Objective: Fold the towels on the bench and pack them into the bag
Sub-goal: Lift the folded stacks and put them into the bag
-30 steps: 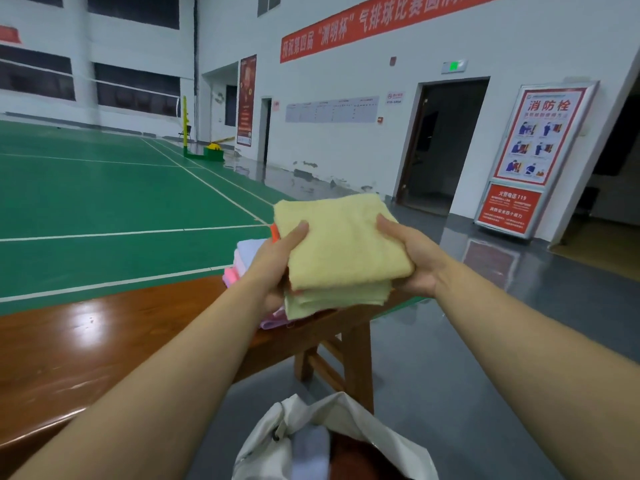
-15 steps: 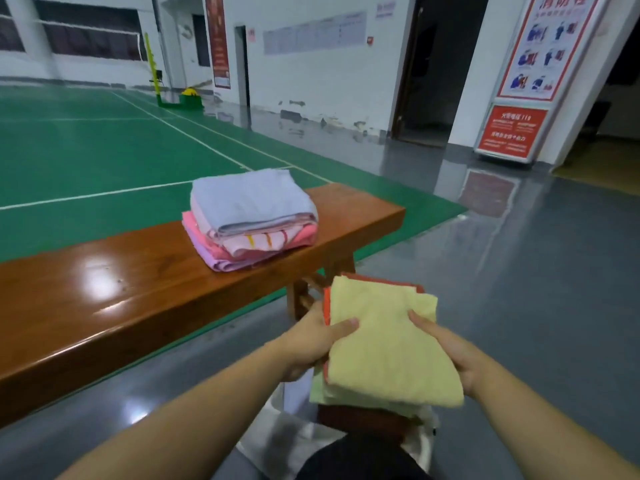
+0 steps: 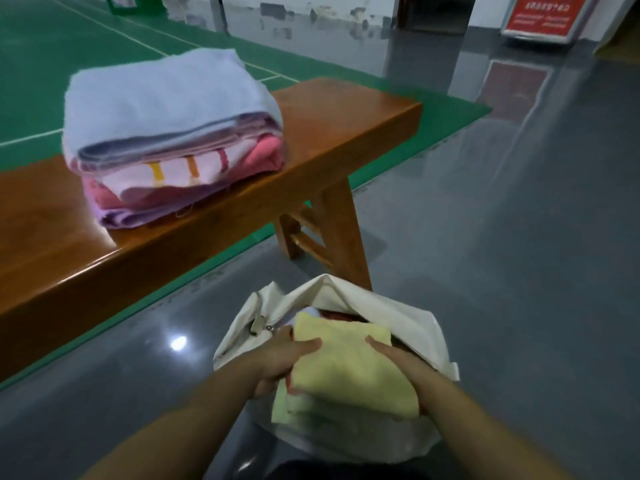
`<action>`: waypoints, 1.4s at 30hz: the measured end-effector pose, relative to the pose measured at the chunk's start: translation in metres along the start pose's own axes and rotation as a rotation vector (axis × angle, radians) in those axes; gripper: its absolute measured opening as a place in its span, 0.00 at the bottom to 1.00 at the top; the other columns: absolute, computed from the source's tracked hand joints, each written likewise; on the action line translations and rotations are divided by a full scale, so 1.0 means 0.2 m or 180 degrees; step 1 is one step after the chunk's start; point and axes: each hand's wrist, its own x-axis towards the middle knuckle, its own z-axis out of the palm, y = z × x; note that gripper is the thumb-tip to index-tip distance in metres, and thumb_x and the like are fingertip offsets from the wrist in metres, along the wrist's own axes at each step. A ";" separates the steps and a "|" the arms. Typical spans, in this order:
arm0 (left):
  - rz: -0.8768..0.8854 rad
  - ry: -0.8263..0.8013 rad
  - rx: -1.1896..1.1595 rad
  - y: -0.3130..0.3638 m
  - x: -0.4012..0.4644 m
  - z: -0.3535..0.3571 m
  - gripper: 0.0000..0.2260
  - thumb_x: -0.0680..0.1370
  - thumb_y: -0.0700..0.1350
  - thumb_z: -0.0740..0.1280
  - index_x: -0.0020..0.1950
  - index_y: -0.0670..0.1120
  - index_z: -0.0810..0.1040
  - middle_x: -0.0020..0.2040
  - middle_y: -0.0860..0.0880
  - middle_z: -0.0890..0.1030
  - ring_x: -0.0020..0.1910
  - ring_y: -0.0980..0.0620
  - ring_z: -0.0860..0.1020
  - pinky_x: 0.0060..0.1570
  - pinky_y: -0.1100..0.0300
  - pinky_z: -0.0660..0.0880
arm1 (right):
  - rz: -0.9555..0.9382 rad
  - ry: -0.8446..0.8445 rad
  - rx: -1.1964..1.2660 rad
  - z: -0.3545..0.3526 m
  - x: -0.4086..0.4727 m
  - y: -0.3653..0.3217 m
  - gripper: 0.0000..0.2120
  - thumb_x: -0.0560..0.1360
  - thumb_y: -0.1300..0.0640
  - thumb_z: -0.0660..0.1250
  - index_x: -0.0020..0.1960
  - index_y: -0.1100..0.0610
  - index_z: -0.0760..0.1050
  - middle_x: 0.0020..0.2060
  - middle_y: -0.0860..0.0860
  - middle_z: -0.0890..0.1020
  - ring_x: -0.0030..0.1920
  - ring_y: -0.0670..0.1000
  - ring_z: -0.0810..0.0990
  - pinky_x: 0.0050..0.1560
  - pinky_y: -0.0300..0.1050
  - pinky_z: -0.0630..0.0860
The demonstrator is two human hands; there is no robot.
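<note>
— Two hands on one soft bundle: the yellow towel (image 3: 349,362), folded, sits half inside the mouth of the white bag (image 3: 412,323) on the floor.
— Limp stuff, so hold the side edges?
— Yes; left hand (image 3: 280,358) and right hand (image 3: 398,365) clamp them, thumbs on top (forearms angled downward). More towels (image 3: 166,133) wait on the bench (image 3: 346,126).

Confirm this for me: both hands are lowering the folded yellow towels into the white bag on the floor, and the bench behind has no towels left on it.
Not quite. The head view shows a stack of folded towels on the bench, lavender-blue on top. The rest holds: the left hand and right hand grip the yellow towels at the white bag on the floor.
</note>
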 end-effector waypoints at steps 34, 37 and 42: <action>0.1003 -0.0711 0.2872 -0.04 0.17 0.40 0.20 0.83 0.62 0.55 0.58 0.51 0.79 0.58 0.52 0.77 0.56 0.52 0.75 0.65 0.54 0.70 | -0.0704 0.0190 -0.2858 -0.30 -0.22 -0.06 0.44 0.74 0.23 0.42 0.39 0.57 0.82 0.38 0.50 0.85 0.44 0.50 0.83 0.55 0.43 0.77; 0.0840 -0.0890 0.2935 -0.05 0.14 0.41 0.16 0.84 0.62 0.52 0.56 0.58 0.75 0.64 0.51 0.74 0.61 0.52 0.72 0.70 0.48 0.65 | -0.1094 -0.0109 -0.2500 -0.28 -0.28 -0.08 0.37 0.78 0.31 0.47 0.32 0.53 0.82 0.33 0.49 0.83 0.41 0.47 0.82 0.55 0.40 0.77; 0.0195 -0.0875 0.2697 -0.03 0.09 0.44 0.27 0.81 0.66 0.55 0.73 0.51 0.67 0.73 0.51 0.68 0.68 0.49 0.69 0.72 0.48 0.62 | -0.1165 -0.0007 -0.2565 -0.23 -0.30 -0.12 0.34 0.79 0.34 0.50 0.27 0.50 0.80 0.29 0.48 0.79 0.35 0.42 0.79 0.45 0.31 0.74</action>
